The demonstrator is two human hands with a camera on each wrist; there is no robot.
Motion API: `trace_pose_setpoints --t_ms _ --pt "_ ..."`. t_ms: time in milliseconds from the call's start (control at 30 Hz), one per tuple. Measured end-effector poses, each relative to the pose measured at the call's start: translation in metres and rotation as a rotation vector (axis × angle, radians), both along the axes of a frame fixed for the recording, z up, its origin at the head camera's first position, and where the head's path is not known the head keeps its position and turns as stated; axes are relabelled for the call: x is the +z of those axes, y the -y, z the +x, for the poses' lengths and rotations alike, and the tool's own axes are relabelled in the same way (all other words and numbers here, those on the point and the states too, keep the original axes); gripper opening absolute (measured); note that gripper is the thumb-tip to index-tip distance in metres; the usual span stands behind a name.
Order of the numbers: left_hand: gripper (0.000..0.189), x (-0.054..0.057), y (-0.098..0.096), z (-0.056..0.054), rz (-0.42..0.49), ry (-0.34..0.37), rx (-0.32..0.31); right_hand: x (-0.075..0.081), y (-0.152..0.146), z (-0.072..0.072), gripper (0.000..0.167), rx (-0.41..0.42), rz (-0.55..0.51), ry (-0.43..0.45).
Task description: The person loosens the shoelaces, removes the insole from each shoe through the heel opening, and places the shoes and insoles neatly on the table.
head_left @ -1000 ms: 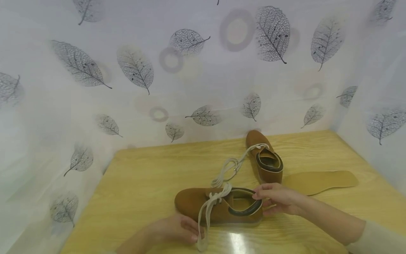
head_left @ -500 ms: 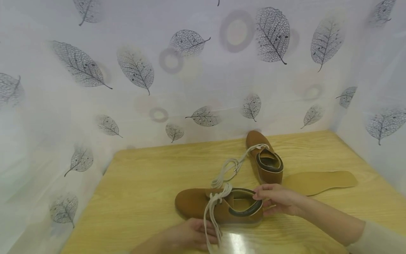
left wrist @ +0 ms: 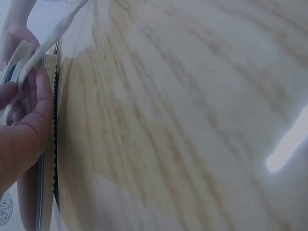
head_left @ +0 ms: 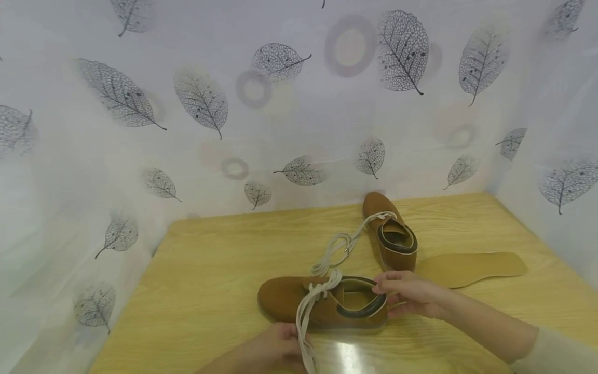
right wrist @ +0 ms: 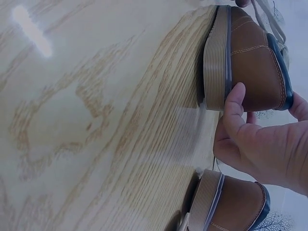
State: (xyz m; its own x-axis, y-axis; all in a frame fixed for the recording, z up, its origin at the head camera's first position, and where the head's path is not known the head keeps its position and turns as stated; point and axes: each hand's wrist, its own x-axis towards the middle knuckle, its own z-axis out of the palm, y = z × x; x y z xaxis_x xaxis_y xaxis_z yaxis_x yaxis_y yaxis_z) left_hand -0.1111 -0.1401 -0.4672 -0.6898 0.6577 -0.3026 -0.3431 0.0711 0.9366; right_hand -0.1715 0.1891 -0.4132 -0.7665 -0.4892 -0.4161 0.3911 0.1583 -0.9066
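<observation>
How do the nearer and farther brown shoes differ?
The nearer shoe stands crosswise, toe to the left; the farther shoe points its toe at the leaf-patterned backdrop. The right hand holds the nearer shoe; no hand holds the farther shoe. The nearer shoe's laces hang down its side; the farther shoe's laces trail onto the table. Both are brown and dark-collared.

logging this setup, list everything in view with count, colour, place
near shoe: 1, brown, front of table
far shoe: 1, brown, behind near shoe
laces: 2 sets, cream, one on each shoe
insole: 1, tan, right of far shoe
table: 1, yellowish wood, under shoes
leaf-print sheet: count unclear, whitish-grey, behind and beside table
sleeve: 1, pale, right arm
left hand: 1, bare, at near shoe's laces
right hand: 1, bare, on near shoe's heel
</observation>
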Motion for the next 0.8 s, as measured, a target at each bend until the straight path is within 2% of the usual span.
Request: trace_pose_setpoints --t_ms 133,267,333,533,667,800 --pt "0.03 0.001 0.004 0.0 -0.01 -0.029 -0.016 -0.001 -0.001 0.0 0.024 -0.005 0.004 0.002" --pt "0.029 0.0 0.012 0.001 -0.056 -0.123 -0.026 -0.001 0.0 0.0 0.024 -0.006 0.008 0.004" --pt "0.025 -0.001 0.019 0.002 -0.082 -0.145 -0.02 0.0 0.001 0.001 0.023 -0.006 0.01 0.005" --pt "0.017 0.004 0.046 -0.001 -0.132 -0.102 -0.045 0.0 0.001 0.001 0.024 -0.005 0.011 0.012" --pt "0.017 0.014 0.064 -0.005 -0.215 -0.163 -0.08 0.0 0.001 0.0 0.026 -0.008 0.015 0.016" --pt "0.021 0.02 0.079 -0.008 -0.188 -0.144 -0.091 0.001 0.001 -0.001 0.027 -0.004 0.016 0.013"
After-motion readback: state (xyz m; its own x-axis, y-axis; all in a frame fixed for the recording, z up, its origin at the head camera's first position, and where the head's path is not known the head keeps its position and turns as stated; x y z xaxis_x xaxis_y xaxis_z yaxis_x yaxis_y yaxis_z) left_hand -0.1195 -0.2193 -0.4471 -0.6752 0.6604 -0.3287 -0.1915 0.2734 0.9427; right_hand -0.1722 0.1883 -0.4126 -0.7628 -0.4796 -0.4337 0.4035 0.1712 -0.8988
